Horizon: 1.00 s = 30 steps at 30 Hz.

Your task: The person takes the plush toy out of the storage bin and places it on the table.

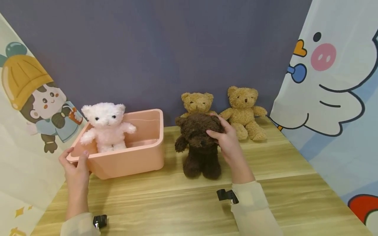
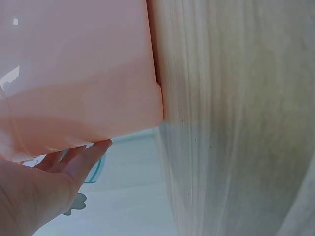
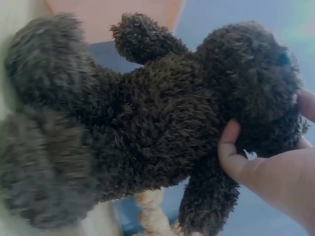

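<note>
A dark brown teddy bear (image 1: 200,137) is upright at the middle of the table, its head gripped by my right hand (image 1: 228,141). In the right wrist view the thumb presses near the neck of the bear (image 3: 157,108), and the other fingers go behind the head. My left hand (image 1: 75,167) grips the left end of a pink plastic bin (image 1: 127,164), with its thumb and fingers at the rim. Inside the bin sits a white and pale pink teddy bear (image 1: 107,127), its head and arms above the rim. From the left wrist, the fingers (image 2: 88,157) lie against the bin's end wall.
Two tan teddy bears sit at the back of the wood-grain table (image 1: 165,209): one (image 1: 197,101) partly hidden behind the brown bear, the other (image 1: 244,113) to its right. A dark grey backdrop (image 1: 177,49) closes off the back, with cartoon-printed panels on both sides.
</note>
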### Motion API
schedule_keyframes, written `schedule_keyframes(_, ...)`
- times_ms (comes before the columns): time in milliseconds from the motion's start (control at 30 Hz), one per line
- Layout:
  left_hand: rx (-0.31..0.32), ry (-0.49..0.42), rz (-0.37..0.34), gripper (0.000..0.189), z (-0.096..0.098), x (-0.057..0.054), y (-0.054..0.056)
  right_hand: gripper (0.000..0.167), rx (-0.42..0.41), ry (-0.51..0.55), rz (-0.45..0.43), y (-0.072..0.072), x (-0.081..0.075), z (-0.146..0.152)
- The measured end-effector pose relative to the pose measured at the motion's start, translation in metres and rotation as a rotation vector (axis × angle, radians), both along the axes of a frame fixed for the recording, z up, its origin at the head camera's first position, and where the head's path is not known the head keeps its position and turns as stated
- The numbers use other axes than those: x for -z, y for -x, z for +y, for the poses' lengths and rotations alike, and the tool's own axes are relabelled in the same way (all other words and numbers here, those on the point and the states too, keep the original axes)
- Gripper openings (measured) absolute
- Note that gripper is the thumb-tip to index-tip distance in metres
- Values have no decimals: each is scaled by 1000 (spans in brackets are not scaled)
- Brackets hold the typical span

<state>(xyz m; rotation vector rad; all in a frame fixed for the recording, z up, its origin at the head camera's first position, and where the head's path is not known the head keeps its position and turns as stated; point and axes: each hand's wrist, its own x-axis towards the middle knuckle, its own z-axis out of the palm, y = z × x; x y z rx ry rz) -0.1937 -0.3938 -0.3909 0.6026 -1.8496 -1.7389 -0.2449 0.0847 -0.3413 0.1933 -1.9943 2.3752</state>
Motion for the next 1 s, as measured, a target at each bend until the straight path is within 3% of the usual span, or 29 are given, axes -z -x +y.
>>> schedule_keyframes(133, 6, -7, 12, 56, 1, -1, 1, 63, 21, -75, -46, 8, 11, -5)
schedule_keyframes(367, -6, -14, 15, 54, 0, -3, 2, 65, 39, -68, -104, 18, 26, -11)
schedule_keyframes(633, 3, -12, 8, 56, 0, -6, 2, 80, 21, -149, -187, 29, 19, -9)
schedule_keyframes(867, 6, -14, 18, 57, -1, -5, 2, 87, -7, -313, -263, 49, 16, -4)
schedule_keyframes(1000, 2, -16, 6, 58, -1, -3, 1, 88, -54, -336, -314, 60, 19, 1)
